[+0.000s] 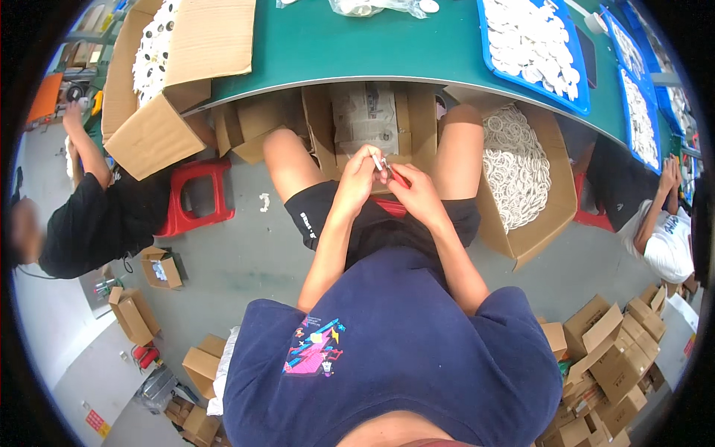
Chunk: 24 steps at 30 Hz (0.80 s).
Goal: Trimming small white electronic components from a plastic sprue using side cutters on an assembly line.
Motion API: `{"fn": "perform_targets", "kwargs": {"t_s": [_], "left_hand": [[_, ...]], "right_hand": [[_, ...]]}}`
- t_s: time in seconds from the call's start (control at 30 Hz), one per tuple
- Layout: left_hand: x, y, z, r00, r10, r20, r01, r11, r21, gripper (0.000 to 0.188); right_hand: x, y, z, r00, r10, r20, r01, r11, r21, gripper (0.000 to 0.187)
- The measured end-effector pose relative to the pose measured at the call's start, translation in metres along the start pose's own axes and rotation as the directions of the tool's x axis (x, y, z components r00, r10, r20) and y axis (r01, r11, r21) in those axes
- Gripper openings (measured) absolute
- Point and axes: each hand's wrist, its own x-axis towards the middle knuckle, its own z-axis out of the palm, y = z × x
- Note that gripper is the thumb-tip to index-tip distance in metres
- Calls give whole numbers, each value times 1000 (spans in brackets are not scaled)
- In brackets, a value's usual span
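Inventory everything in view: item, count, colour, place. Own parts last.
Tool: one, red-handled, centre
Small piece: one, white, centre
Table: one, green, top
Trays: several, blue, top right
Discs: many, white, in trays
Bag: one, clear, top centre
Open carton: one, brown, top left
Ring carton: one, brown, right of centre
Rings: many, white, inside
Co-workers: two, black and white tops, sides
Stools: at least two, red, beside co-workers
Floor cartons: many, brown, lower corners
Under-table cartons: several, brown, upper centre
Left hand: one, holding piece
Right hand: one, holding tool
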Motion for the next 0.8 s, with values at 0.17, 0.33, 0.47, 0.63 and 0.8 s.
{"fn": "perform_targets", "kwargs": {"t_s": [0.17, 0.33, 0.47, 0.63, 0.8], "left_hand": [[3, -7, -12, 999, 0, -45, 3, 998, 61, 18], [5, -14, -19, 997, -7, -76, 15, 995, 98, 17], [5, -18, -20, 994, -29, -106, 30, 1000, 5, 17], [7, -25, -21, 995, -38, -89, 37, 999, -13, 17], [26, -51, -51, 951, -132, -280, 154, 986, 57, 15]], "right_hand": [[4, -1, 4, 1000, -10, 25, 11, 999, -31, 28], [10, 7, 8, 998, 27, 63, -22, 997, -73, 28], [11, 6, 8, 997, 36, 71, -30, 997, -74, 29], [11, 17, 10, 1000, -6, 29, 9, 996, -85, 25], [43, 51, 37, 970, 147, 193, -141, 989, -42, 22]]}}
